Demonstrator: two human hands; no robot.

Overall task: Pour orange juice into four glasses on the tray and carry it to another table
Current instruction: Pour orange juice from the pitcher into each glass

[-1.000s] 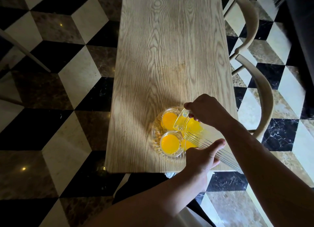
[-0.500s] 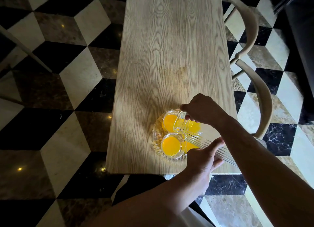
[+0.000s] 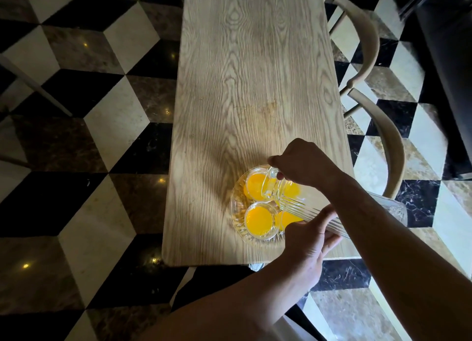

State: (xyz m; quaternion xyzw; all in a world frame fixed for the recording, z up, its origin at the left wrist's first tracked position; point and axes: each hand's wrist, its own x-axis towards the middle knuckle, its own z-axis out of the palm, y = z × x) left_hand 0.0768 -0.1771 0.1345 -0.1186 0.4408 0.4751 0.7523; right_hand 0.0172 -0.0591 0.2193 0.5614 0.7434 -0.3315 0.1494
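Observation:
A round clear glass tray sits near the front edge of the wooden table. On it stand glasses of orange juice: one at the front left, one at the back left, and two more partly hidden behind the pitcher. A ribbed clear glass pitcher lies tilted over the tray, spout towards the back-left glass. My right hand grips its handle from above. My left hand supports the pitcher's body from below.
Two curved wooden chair backs stand along the table's right side. The floor around is black, white and brown cube-pattern marble. A pale table or chair leg crosses the floor at the left. Dark furniture stands at the far right.
The hands and the tilted pitcher stay over the tray in nearly the same pose. The view has shifted slightly.

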